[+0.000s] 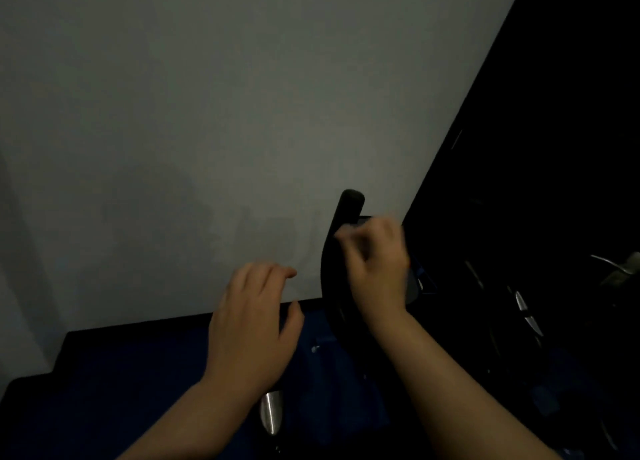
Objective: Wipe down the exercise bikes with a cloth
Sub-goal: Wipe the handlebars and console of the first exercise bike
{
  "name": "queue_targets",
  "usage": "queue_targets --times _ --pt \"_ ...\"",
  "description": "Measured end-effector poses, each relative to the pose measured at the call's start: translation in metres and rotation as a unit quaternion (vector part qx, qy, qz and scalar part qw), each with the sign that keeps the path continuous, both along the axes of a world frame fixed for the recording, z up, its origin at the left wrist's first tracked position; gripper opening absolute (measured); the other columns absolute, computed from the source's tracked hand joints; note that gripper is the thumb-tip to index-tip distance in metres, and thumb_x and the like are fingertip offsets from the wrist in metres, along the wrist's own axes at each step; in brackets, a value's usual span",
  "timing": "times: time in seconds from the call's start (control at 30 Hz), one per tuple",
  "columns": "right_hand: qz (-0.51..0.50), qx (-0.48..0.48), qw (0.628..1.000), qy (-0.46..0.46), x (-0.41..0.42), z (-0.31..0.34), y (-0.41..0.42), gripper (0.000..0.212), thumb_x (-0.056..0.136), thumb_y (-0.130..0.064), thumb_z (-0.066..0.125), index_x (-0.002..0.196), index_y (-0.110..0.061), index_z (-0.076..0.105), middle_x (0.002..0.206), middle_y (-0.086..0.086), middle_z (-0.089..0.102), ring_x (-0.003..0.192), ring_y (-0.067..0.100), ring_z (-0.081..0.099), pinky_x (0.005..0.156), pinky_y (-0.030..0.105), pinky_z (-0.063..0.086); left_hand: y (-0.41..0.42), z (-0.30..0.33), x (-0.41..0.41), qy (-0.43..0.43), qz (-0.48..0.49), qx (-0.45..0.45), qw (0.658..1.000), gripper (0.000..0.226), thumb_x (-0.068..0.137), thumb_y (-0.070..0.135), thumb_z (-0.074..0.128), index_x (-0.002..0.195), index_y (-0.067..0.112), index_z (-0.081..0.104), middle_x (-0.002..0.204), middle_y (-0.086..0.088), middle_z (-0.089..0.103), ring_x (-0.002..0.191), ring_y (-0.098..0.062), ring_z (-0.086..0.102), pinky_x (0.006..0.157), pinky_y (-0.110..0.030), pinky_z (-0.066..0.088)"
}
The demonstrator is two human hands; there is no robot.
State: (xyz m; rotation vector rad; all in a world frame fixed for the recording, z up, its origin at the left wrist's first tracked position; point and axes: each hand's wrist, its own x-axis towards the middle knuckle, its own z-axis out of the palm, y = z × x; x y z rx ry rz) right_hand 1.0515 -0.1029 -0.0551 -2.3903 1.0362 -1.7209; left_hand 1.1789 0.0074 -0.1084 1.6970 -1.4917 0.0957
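Observation:
The scene is dim. A black curved handlebar (341, 238) of an exercise bike rises in front of a grey wall. My right hand (375, 265) is blurred, with its fingers curled against the right side of that handlebar; whether it grips the bar or a cloth is hidden. My left hand (256, 324) hovers to the left of the bar, fingers relaxed and slightly bent, holding nothing. No cloth shows plainly. A shiny metal post (271, 413) of the bike appears below my left wrist.
A grey wall (207, 113) fills the upper left. A dark panel (554, 148) covers the right side. Dark blue floor (121, 390) lies below. Metal bike parts (526, 312) glint at the lower right.

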Motion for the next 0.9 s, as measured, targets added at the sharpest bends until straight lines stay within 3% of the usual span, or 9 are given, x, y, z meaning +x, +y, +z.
queue_targets --times 0.07,0.1,0.23,0.37,0.47,0.57,0.67,0.8,0.9 --pt "-0.018 -0.067 0.992 -0.109 0.001 0.022 -0.013 0.020 0.082 -0.005 0.071 0.073 -0.007 0.053 0.085 0.000 0.041 0.072 -0.003 0.039 0.071 0.003 0.033 0.001 0.001 0.000 -0.003 0.001 -0.006 1.000 0.031 0.082 0.024 0.062 0.112 0.024 0.057 0.106 0.010 0.052 0.101 -0.008 0.042 0.067 -0.023 0.041" --pt "-0.014 -0.071 0.990 -0.122 0.001 0.031 -0.017 0.019 0.082 -0.006 0.071 0.074 -0.006 0.053 0.085 0.001 0.042 0.072 -0.005 0.040 0.072 0.002 0.034 0.000 0.000 0.000 -0.008 0.002 -0.009 1.000 0.031 0.081 0.024 0.063 0.112 0.023 0.057 0.105 0.010 0.052 0.101 -0.008 0.041 0.065 -0.023 0.041" --pt "-0.003 -0.014 0.999 -0.036 0.010 0.008 -0.008 0.017 0.083 -0.005 0.070 0.074 -0.003 0.056 0.083 0.005 0.047 0.073 -0.001 0.040 0.069 0.001 0.033 -0.001 -0.002 -0.002 -0.006 0.006 -0.009 1.000 0.033 0.080 0.023 0.065 0.112 0.021 0.058 0.106 0.007 0.052 0.104 -0.011 0.041 0.066 -0.026 0.042" --pt "0.113 0.139 0.977 0.112 -0.022 -0.020 0.000 0.016 0.082 -0.010 0.073 0.075 -0.011 0.058 0.085 -0.013 0.046 0.079 -0.007 0.049 0.072 0.002 0.036 -0.003 -0.005 -0.004 -0.006 0.010 -0.004 1.000 0.033 0.080 0.025 0.064 0.112 0.021 0.058 0.106 0.006 0.052 0.106 -0.012 0.042 0.068 -0.027 0.042" --pt "0.119 0.123 0.981 0.090 -0.022 -0.005 -0.004 0.019 0.080 -0.011 0.074 0.074 -0.017 0.057 0.084 -0.014 0.045 0.080 -0.010 0.048 0.071 0.003 0.036 -0.003 -0.003 -0.007 -0.005 0.017 0.001 1.000 0.033 0.079 0.024 0.064 0.111 0.019 0.059 0.106 0.004 0.053 0.107 -0.013 0.040 0.072 -0.027 0.039" --pt "0.123 0.170 0.977 0.044 -0.012 -0.019 0.011 0.020 0.081 -0.009 0.074 0.073 -0.015 0.056 0.087 -0.013 0.044 0.081 -0.010 0.049 0.075 0.003 0.036 0.001 -0.002 -0.008 0.020 0.016 0.017 1.000 0.030 0.083 0.026 0.059 0.112 0.020 0.057 0.109 0.004 0.051 0.109 -0.012 0.038 0.075 -0.029 0.040" --pt "0.183 0.203 0.954 0.121 -0.044 -0.037 0.026 0.017 0.082 -0.014 0.073 0.076 -0.018 0.057 0.088 -0.004 0.049 0.085 0.002 0.054 0.080 0.014 0.043 0.007 0.006 -0.011 0.085 -0.014 0.012 0.996 0.028 0.084 0.028 0.052 0.110 0.019 0.058 0.115 0.004 0.052 0.114 -0.013 0.041 0.090 -0.037 0.043" --pt "0.252 0.263 0.897 0.252 -0.104 -0.031 0.037 0.016 0.080 -0.029 0.073 0.078 -0.024 0.058 0.089 -0.004 0.052 0.085 0.009 0.056 0.078 0.024 0.047 0.025 0.009 -0.037 0.154 -0.014 -0.005 0.988 0.031 0.084 0.029 0.051 0.113 0.022 0.056 0.145 0.002 0.038 0.142 -0.014 0.018 0.115 -0.039 0.019" --pt "0.206 0.297 0.914 0.183 -0.099 -0.033 0.036 0.018 0.081 -0.021 0.073 0.075 -0.021 0.056 0.080 -0.006 0.051 0.077 0.004 0.051 0.072 0.020 0.041 0.049 0.000 -0.075 0.170 -0.050 -0.001 0.984 0.029 0.089 0.025 0.057 0.116 0.032 0.052 0.150 0.011 0.030 0.143 -0.004 0.012 0.115 -0.033 0.014"
